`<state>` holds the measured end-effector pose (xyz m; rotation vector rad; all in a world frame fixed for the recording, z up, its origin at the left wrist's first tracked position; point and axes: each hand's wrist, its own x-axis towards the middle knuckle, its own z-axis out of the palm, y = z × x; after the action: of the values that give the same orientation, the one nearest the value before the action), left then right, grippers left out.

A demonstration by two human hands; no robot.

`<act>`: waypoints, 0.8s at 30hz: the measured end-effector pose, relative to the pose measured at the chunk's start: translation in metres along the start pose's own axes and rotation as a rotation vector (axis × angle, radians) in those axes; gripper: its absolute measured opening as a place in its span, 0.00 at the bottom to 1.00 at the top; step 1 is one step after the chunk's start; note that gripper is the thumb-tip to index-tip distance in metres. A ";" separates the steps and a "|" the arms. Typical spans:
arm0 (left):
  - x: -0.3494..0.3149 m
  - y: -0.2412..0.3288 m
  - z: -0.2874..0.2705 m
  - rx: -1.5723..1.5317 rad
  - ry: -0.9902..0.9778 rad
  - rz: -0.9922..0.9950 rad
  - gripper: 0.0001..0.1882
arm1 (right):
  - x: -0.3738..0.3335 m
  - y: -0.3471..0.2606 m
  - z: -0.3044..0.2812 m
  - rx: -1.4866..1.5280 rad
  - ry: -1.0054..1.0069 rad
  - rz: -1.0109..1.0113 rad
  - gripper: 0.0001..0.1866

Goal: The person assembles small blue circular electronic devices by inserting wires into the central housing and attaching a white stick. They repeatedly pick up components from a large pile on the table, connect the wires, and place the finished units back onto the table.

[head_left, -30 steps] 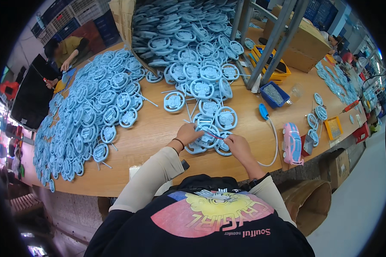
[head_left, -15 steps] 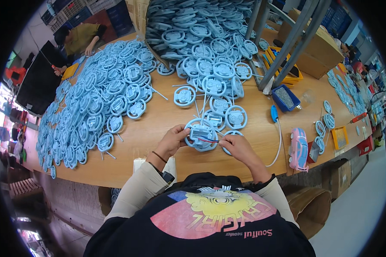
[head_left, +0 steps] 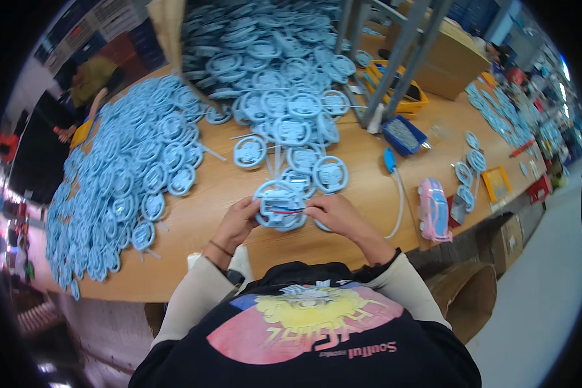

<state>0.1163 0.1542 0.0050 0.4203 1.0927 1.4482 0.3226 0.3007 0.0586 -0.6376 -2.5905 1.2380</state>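
Note:
A light blue toy steering wheel (head_left: 280, 220) lies face down at the front of the table, its boxy back part upward. My left hand (head_left: 238, 223) grips the wheel's left rim between thumb and fingers. From the wheel's back, thin red and blue wires (head_left: 287, 210) stretch to the right. My right hand (head_left: 335, 216) pinches their ends at the wheel's right edge; its fingertips partly hide them. More light blue toy steering wheels (head_left: 330, 174) lie just beyond, and one is partly covered by my right hand.
A large heap of wheels (head_left: 123, 168) covers the left side, and more spill from a carton at the back. To the right are a blue tray of small parts (head_left: 404, 134), a blue-tipped tool with a white cord (head_left: 390, 160), a pink and blue toy car (head_left: 434, 210) and metal posts (head_left: 394, 71).
The whole view has shifted, so the table things sit further left. The wires now lie straighter across the wheel's back. Both hands keep their hold.

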 end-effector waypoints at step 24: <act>0.008 0.085 -0.104 -0.407 0.195 0.592 0.19 | 0.002 0.010 0.019 0.119 0.070 0.072 0.12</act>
<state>-0.0162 0.1359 0.0199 0.3257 0.8203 2.2220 0.3168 0.2941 0.0383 -0.7428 -2.4363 1.3551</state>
